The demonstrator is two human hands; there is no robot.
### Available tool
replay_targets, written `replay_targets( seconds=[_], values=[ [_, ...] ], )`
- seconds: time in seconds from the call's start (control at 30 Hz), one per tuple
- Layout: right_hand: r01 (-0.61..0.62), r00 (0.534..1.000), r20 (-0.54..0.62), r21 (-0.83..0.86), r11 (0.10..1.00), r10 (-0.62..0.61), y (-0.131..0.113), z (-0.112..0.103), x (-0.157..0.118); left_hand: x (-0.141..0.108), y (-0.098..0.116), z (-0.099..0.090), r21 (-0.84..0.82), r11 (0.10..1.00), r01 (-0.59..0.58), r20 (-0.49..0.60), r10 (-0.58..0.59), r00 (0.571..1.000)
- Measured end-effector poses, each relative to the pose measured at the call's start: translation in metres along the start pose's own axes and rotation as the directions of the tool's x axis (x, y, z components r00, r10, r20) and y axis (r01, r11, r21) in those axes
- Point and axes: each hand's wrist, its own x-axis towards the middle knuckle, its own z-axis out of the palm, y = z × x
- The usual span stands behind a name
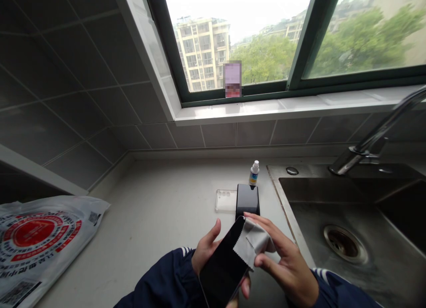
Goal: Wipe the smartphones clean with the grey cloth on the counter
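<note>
A black phone (pixel 221 270) lies tilted in my left hand (pixel 207 249), whose thumb is raised off its left edge and whose fingertips show at its right edge. My right hand (pixel 289 259) pinches a light grey cloth (pixel 251 242) with zigzag edges, which rests over the phone's upper end. Just beyond my hands sits a glossy black object (pixel 248 197), partly hidden by my right hand. To its left lies a clear phone case (pixel 226 200). Behind the black object a small white bottle (pixel 254 173) with a blue and yellow label stands upright.
On the right is a metal sink (pixel 309 223) with a chrome faucet (pixel 369 139). A white plastic bag (pixel 40 241) with red print is at the left on the white counter (pixel 140 210). A window ledge (pixel 266 110) runs behind.
</note>
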Motion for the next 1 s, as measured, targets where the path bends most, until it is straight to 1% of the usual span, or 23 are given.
replay_targets(
  seconds=[0.07,0.17,0.27,0.33,0.4,0.57,0.67,0.73,0.87,0.93,1.0],
  values=[
    [-0.030,1.000,0.005,0.041,0.999,0.029,0.000,-0.002,0.000,0.000,0.000,0.002,-0.017,1.000,0.025,0.013,-0.025,1.000],
    [-0.114,0.994,0.016,0.125,0.986,0.113,-0.001,-0.003,-0.001,0.000,-0.001,0.002,-0.011,0.998,0.060,0.020,-0.060,0.998],
    [-0.189,0.982,0.029,0.189,0.964,0.187,-0.002,-0.003,-0.001,0.001,-0.001,-0.001,0.039,0.997,0.070,0.023,-0.071,0.997],
    [-0.214,0.977,0.034,0.215,0.953,0.212,-0.002,-0.002,-0.001,0.001,-0.001,-0.004,0.075,0.995,0.070,0.020,-0.071,0.997],
    [-0.224,0.975,0.037,0.226,0.948,0.221,-0.002,-0.001,-0.001,0.001,-0.001,-0.006,0.088,0.995,0.051,0.003,-0.052,0.999],
    [-0.205,0.979,0.034,0.200,0.958,0.203,-0.001,0.000,-0.001,0.004,-0.006,-0.009,0.044,0.997,-0.061,-0.003,0.061,0.998],
    [-0.203,0.979,0.028,0.188,0.961,0.202,0.000,0.003,-0.002,0.004,-0.010,-0.013,0.008,0.993,-0.118,-0.045,0.119,0.992],
    [-0.205,0.979,0.028,0.178,0.963,0.203,0.000,0.006,-0.003,0.004,-0.013,-0.018,-0.017,0.992,-0.126,-0.066,0.124,0.990],
    [-0.220,0.975,0.033,0.146,0.964,0.218,-0.003,0.012,-0.004,0.001,-0.014,-0.024,-0.022,0.994,-0.111,-0.048,0.109,0.993],
    [-0.232,0.973,0.037,0.137,0.963,0.229,-0.005,0.012,-0.003,0.001,-0.014,-0.023,-0.009,0.994,-0.108,-0.038,0.107,0.994],
    [-0.240,0.971,0.040,0.138,0.961,0.236,-0.005,0.012,-0.003,0.002,-0.012,-0.019,0.008,0.992,-0.129,-0.045,0.129,0.991]
  ],
)
